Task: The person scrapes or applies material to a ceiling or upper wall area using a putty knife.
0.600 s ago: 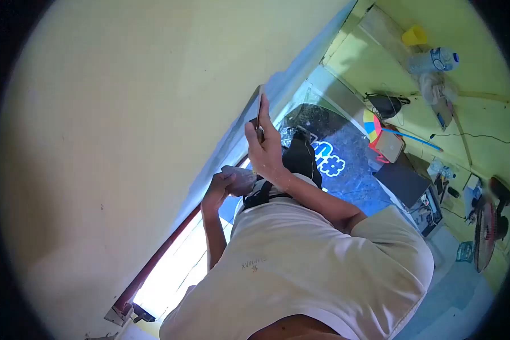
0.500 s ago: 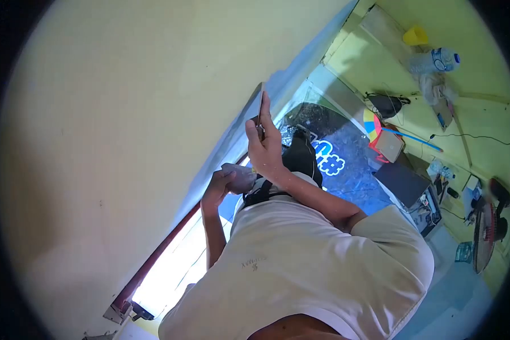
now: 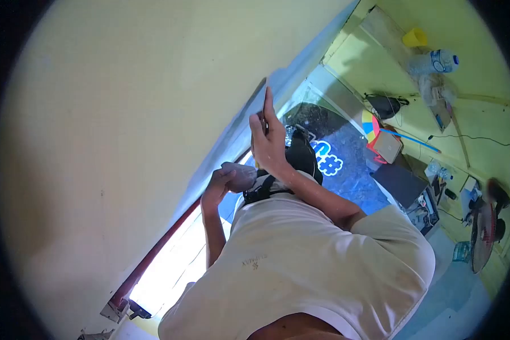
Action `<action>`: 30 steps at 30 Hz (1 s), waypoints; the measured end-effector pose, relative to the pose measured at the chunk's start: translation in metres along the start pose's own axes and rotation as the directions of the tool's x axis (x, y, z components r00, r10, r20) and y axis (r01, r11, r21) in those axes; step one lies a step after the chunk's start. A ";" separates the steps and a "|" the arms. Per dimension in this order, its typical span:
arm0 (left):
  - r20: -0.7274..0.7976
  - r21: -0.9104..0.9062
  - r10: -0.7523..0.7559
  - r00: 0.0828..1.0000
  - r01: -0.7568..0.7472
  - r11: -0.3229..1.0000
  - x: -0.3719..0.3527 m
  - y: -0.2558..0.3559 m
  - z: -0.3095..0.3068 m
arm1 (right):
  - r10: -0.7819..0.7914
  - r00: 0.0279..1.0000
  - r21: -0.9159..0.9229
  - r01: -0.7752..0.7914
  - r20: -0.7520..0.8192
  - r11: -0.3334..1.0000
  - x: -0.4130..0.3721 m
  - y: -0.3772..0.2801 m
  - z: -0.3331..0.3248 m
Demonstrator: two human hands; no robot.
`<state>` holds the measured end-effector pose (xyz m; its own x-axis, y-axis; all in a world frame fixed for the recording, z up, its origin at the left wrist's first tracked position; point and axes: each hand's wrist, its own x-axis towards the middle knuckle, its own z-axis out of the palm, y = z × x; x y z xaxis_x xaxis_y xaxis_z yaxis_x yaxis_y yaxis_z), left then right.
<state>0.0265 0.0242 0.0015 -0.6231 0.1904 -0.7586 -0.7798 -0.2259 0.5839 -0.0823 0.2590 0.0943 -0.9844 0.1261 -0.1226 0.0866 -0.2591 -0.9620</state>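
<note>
My right hand (image 3: 271,146) is closed round a flat, thin scraper (image 3: 260,95), seen nearly edge-on. Its blade lies against or very close to the wall (image 3: 153,113), with the index finger stretched along it. Lower and to the left, my left hand (image 3: 214,188) grips a grey, rounded lump (image 3: 241,178) that may be a bag or a block; its kind does not show clearly. A blue-grey band (image 3: 224,150) runs along the wall's edge beside both hands.
Below the wall is a bright window opening (image 3: 173,272) with a dark red frame. On the right, a shelf holds a water bottle (image 3: 436,61) and a yellow cup (image 3: 415,38). A standing fan (image 3: 484,232), a dark box (image 3: 401,184) and a blue patterned floor mat (image 3: 345,164) lie below.
My right hand and the scraper have moved slightly up along the wall. My left hand keeps its hold on the grey lump in nearly the same place.
</note>
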 end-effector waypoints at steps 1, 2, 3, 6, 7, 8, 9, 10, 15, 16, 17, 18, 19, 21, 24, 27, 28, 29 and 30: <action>-0.023 0.007 0.006 1.000 -0.006 1.000 0.001 0.001 0.001 | 0.007 1.000 0.005 -0.007 0.018 1.000 0.002 0.001 0.000; -0.045 0.013 0.007 0.999 -0.006 1.000 0.001 0.000 0.001 | 0.041 0.998 -0.035 -0.040 0.036 0.999 0.002 0.002 -0.002; -0.064 0.017 0.006 0.998 -0.005 1.000 0.000 0.000 0.004 | 0.067 0.998 0.000 -0.067 0.012 0.998 0.008 0.002 -0.003; 0.030 -0.005 0.065 0.997 -0.064 0.998 0.004 -0.011 -0.004 | 0.053 0.997 0.042 -0.051 -0.053 0.998 0.019 0.003 -0.001; 0.033 0.014 0.061 0.998 -0.061 0.998 0.006 -0.011 -0.008 | -0.005 1.000 0.007 0.006 -0.017 1.000 0.013 0.007 0.000; 0.003 0.042 0.023 1.000 -0.023 0.999 0.008 -0.012 -0.012 | -0.069 0.997 -0.024 0.070 0.020 0.997 0.004 0.013 0.001; -0.023 0.038 0.028 0.999 -0.027 0.999 0.005 -0.004 -0.006 | -0.130 0.990 -0.055 0.133 0.056 0.990 0.000 0.018 0.000; -0.048 0.030 0.028 0.998 -0.027 0.999 -0.002 0.005 0.006 | -0.123 0.991 -0.090 0.127 0.050 0.988 0.003 0.018 -0.002; 0.007 -0.012 0.044 0.999 -0.043 0.999 0.006 -0.010 -0.007 | -0.092 0.995 -0.044 0.090 -0.039 0.995 0.018 0.020 0.000; 0.025 -0.019 0.081 0.996 -0.081 0.997 0.004 -0.008 -0.004 | -0.122 0.992 -0.088 0.120 -0.016 0.989 0.017 0.023 -0.003; -0.009 -0.032 0.070 0.997 -0.071 0.997 0.005 -0.007 0.000 | -0.149 0.989 -0.133 0.149 0.008 0.980 0.017 0.026 -0.007; -0.044 -0.049 0.055 0.997 -0.057 0.997 0.003 -0.007 0.004 | -0.117 0.993 -0.129 0.115 -0.003 0.985 0.021 0.020 -0.009; -0.080 -0.069 0.039 0.996 -0.044 0.997 0.001 -0.006 0.008 | -0.093 0.996 -0.086 0.092 -0.015 0.992 0.027 0.020 -0.011; -0.060 -0.039 0.028 0.998 -0.031 0.999 -0.001 -0.007 0.007 | -0.041 0.999 0.004 0.041 -0.031 0.999 0.033 0.022 -0.013; -0.048 -0.054 0.050 0.998 -0.053 0.997 0.004 -0.004 0.006 | -0.070 0.997 -0.041 0.071 0.023 0.997 0.031 0.030 -0.016; -0.078 -0.033 0.042 0.996 -0.045 0.998 0.000 -0.002 0.012 | -0.034 0.999 0.019 0.034 -0.003 0.999 0.040 0.023 -0.019; -0.051 -0.030 0.041 0.998 -0.042 0.999 -0.001 -0.002 0.010 | -0.022 1.000 0.054 0.023 -0.019 0.998 0.041 0.020 -0.018; -0.050 -0.035 0.052 0.997 -0.054 0.998 -0.004 -0.006 0.009 | -0.018 1.000 0.043 0.018 0.014 0.999 0.035 0.023 -0.018; -0.045 -0.037 0.071 0.996 -0.073 0.997 -0.003 -0.008 0.007 | -0.022 0.999 0.033 0.021 0.047 0.999 0.030 0.023 -0.019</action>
<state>0.0339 0.0320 0.0009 -0.6736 0.1311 -0.7274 -0.7297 -0.2742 0.6263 -0.1069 0.2748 0.0634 -0.9922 0.0869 -0.0895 0.0610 -0.2877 -0.9558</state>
